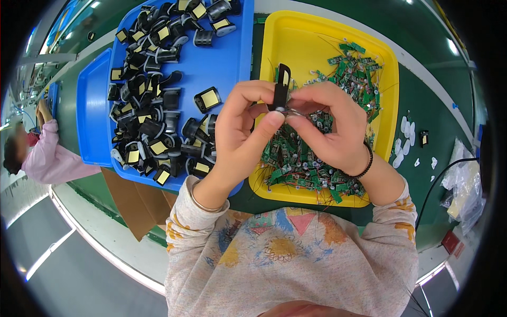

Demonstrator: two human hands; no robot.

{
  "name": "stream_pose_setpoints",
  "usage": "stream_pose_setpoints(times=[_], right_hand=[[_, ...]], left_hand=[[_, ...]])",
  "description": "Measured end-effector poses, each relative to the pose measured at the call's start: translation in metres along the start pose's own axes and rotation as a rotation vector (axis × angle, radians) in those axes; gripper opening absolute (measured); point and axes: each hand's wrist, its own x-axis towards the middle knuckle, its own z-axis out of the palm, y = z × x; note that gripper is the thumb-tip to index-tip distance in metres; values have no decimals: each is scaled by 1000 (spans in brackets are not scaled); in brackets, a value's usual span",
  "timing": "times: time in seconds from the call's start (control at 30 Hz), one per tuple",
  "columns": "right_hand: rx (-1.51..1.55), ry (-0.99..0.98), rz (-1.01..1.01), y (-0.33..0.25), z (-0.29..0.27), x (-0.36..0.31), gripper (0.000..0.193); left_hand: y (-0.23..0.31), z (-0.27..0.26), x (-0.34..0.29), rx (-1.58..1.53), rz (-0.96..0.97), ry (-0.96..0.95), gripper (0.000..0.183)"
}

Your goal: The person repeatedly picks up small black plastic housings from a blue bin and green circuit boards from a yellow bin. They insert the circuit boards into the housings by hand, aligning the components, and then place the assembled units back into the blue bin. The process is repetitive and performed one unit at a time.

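- my left hand (240,129) is grasping a black piece (281,87), its fingers pinched near the lower end, with the thumb in front.
- that black piece stands nearly upright between my two hands, above the left part of the yellow tray (290,39); a pale opening shows near its top.
- my right hand (338,124) is just beside it, thumb and forefinger bent in toward the lower end; thin strands show there, but i cannot tell whether these fingers are closed on them.
- beneath my hands, the yellow tray holds a heap of green circuit boards (296,171) with thin wires, thickest toward the near edge and the right.
- to my left is the blue tray (229,63), piled with black housings (150,113), many showing a yellow pad; one lies apart from the pile, near my left hand.
- a second blue tray (92,116) sits just beyond that one, with a cardboard box (137,203) nearer me.
- on the green surface (417,190) to my right are white ovals (409,132), a small black part (424,138) and a clear plastic bag (467,182), with a black cable (441,177) near the bag.
- far left, another person (50,153) in a pink top has an arm stretched forward.
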Motion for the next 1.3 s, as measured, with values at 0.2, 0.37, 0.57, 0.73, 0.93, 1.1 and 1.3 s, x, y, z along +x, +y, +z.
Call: stream_pose_setpoints(times=[0.2, 0.37, 0.57, 0.73, 0.93, 1.1, 1.3], right_hand=[[-24, -110, -22, 5, -14, 2, 11], [66, -43, 36, 7, -11, -1, 10], [-49, -73, -66, 10, -12, 2, 11], [-177, -53, -226, 10, -11, 2, 15], [-219, -20, -360, 13, -10, 0, 17], [-223, 8, -417, 12, -10, 1, 19], [-214, 3, -439, 17, -7, 1, 18]], left_hand=[[-2, 0, 0, 104, 12, 67, 24], [-3, 0, 0, 98, 7, 74, 26], [-2, 1, -1, 57, 5, 60, 26], [-1, 1, 0, 45, -27, 78, 24], [1, 2, -1, 10, -20, 48, 24], [2, 1, -1, 12, -11, 29, 26], [1, 0, 0, 11, -19, 34, 27]])
